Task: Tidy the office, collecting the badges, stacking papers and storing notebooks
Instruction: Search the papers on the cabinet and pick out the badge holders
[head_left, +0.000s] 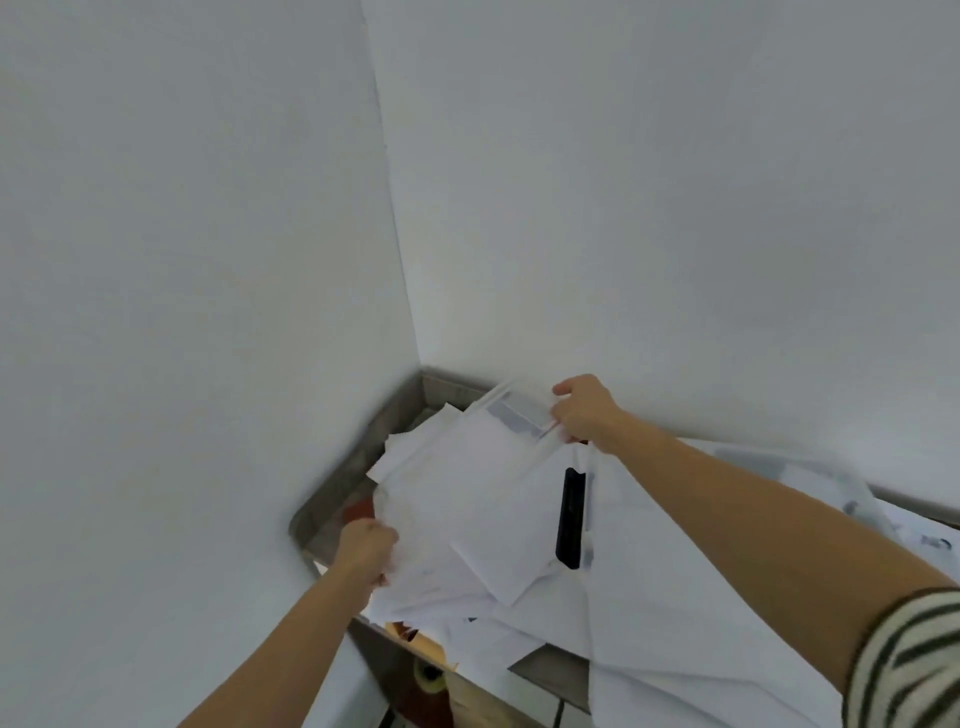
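Two bare hands hold one loose pile of white paper sheets (467, 483) over a grey wood-grain counter (349, 470) in a wall corner. The left hand (366, 545) has its fingers curled round the pile's near edge, and the right hand (584, 415) has its fingers pinching the far corner. One slim black bar (570, 519) lies among the sheets.

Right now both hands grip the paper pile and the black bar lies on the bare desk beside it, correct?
No. Head view: the black bar lies on top of the paper pile, not on bare desk. Left hand and right hand do both grip the pile.
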